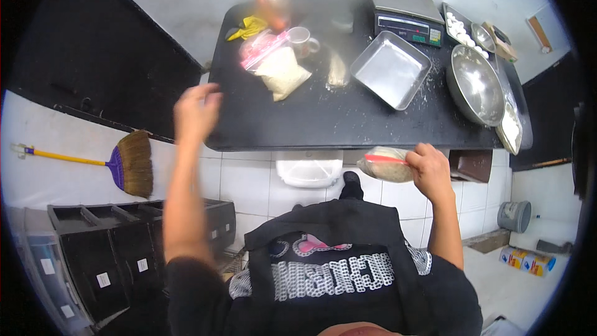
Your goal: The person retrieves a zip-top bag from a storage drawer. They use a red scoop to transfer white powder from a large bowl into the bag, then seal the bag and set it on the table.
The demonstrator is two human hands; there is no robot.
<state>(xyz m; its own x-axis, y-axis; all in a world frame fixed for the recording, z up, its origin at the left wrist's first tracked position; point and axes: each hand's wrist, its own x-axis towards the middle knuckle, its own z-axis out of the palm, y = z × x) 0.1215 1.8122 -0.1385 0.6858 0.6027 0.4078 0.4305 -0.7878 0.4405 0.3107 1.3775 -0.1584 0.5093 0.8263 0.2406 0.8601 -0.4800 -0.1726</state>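
Observation:
In my right hand point(430, 165) is a zip bag point(386, 164) with a red seal strip and pale contents, held just off the front edge of the black table point(326, 123). My left hand point(196, 109), a little blurred, is raised beside the table's left edge, and I see nothing in it. Nearest to it on the table lies a zip bag of pale yellow powder point(283, 74) with a pink seal. A small clear bag point(336, 70) rests to the right of that. Farther right sits a square metal pan point(392, 71), with nothing visible inside.
Behind the pan stands a digital scale point(408, 18). A steel bowl point(476, 86) tilts near a bag of white powder point(509, 130) and a tray of eggs point(459, 28). A clear cup point(301, 42) and yellow gloves point(249, 27) lie left. A broom point(133, 163) and black drawers point(116, 252) are below left.

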